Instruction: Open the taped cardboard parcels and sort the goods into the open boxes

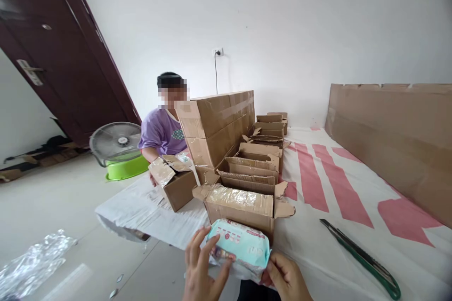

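Note:
A teal soft plastic pack (240, 243) with pink and white print is held up at the table's near edge. My left hand (203, 263) grips its left end, fingers on the top and thumb along the near side. My right hand (285, 275) pinches the lower right corner. Just beyond the pack stands an open cardboard box (240, 214) with its end flaps spread. Clear tape shines on a brown surface inside that box. What lies under the pack is hidden by it.
Behind stretches a row of open cardboard boxes (252, 164), beside stacked closed boxes (215, 122). A green utility knife (363, 256) lies at right, its blade end pointing away. Across the table, a person in purple (160, 131) touches another box (180, 190). A fan (122, 141) stands left.

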`<action>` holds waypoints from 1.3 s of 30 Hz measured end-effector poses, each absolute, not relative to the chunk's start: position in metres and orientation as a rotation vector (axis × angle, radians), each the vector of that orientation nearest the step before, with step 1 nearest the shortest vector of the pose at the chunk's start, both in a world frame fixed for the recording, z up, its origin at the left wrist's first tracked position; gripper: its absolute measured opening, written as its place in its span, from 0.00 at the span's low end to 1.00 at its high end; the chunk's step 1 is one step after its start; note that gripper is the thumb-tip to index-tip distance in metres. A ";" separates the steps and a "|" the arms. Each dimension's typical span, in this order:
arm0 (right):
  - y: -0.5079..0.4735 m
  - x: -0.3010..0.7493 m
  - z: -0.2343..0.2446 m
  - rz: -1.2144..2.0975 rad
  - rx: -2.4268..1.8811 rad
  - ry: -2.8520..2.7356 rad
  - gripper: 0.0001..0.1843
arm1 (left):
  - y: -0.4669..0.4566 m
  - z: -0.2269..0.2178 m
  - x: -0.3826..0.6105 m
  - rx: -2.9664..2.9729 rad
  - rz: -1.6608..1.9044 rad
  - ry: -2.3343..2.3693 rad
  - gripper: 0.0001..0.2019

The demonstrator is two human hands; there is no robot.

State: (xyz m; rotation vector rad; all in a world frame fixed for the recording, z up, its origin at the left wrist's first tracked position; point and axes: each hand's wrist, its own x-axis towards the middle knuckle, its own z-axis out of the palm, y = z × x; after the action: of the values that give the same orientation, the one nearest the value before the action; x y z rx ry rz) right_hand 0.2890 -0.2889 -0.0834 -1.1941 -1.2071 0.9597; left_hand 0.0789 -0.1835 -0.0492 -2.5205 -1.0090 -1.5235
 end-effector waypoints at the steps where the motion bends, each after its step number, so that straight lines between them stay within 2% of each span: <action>1: -0.289 0.289 -0.082 0.967 -1.195 -1.202 0.28 | -0.186 -0.058 0.081 -2.544 -1.497 -1.094 0.21; 6: -0.290 0.288 -0.081 1.012 -1.189 -1.189 0.29 | -0.184 -0.078 0.096 -2.773 -1.527 -1.314 0.38; 9: -0.290 0.287 -0.085 1.026 -1.175 -1.139 0.28 | -0.177 -0.082 0.097 -2.828 -1.589 -1.281 0.42; 16: -0.289 0.281 -0.090 0.933 -1.164 -1.149 0.27 | -0.169 -0.095 0.100 -2.689 -1.738 -1.077 0.37; 28: -0.291 0.280 -0.084 0.883 -1.185 -1.205 0.27 | -0.170 -0.100 0.098 -2.627 -1.715 -1.012 0.25; 39: -0.290 0.280 -0.094 0.782 -1.255 -1.284 0.26 | -0.168 -0.105 0.097 -2.641 -1.711 -1.019 0.23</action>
State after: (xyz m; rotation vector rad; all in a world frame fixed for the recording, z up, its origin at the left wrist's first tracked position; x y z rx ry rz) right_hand 0.2804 -0.2902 -0.0939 -1.2550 -1.2837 0.7821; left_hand 0.0967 -0.1684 -0.1054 -2.6408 -1.0193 -1.7110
